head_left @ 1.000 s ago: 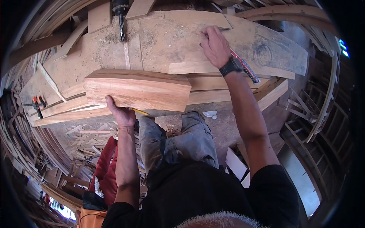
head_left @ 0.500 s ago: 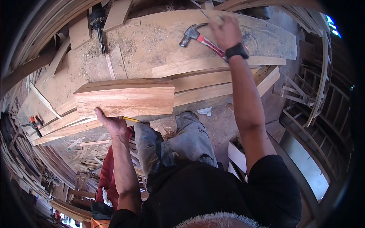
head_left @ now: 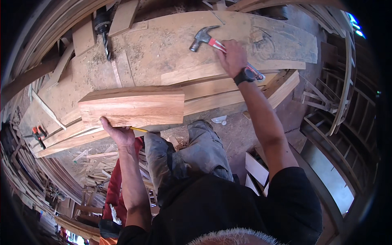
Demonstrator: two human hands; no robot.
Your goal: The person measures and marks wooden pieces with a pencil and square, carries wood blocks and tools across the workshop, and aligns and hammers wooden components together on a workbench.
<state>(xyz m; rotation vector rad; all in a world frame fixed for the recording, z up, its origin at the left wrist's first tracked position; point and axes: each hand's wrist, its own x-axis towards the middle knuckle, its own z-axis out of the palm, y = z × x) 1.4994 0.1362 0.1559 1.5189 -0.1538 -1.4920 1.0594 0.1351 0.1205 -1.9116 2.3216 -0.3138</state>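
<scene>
My left hand (head_left: 121, 134) grips the lower edge of a thick wooden block (head_left: 132, 109), its thumb pressed on the near face and the other fingers hidden beneath. A yellow pencil (head_left: 139, 129) sticks out to the right from that same hand. Farther right, my right hand (head_left: 233, 58) is closed over the handle of a claw hammer (head_left: 201, 37). The hammer's metal head points to the far left, and the handle's end shows beside my watch. It appears to rest on the workbench (head_left: 163, 45).
A drill with a thick bit (head_left: 107, 43) lies at the back left of the bench. Long boards (head_left: 218, 102) run along the near edge, and an orange-and-black clamp (head_left: 39, 134) is at the left end. Wood scraps (head_left: 92, 157) litter the floor; wooden frames (head_left: 347, 134) stand at right.
My right hand has come nearer and slightly left, from above the hammer's far side onto its handle. My left hand keeps its hold on the block.
</scene>
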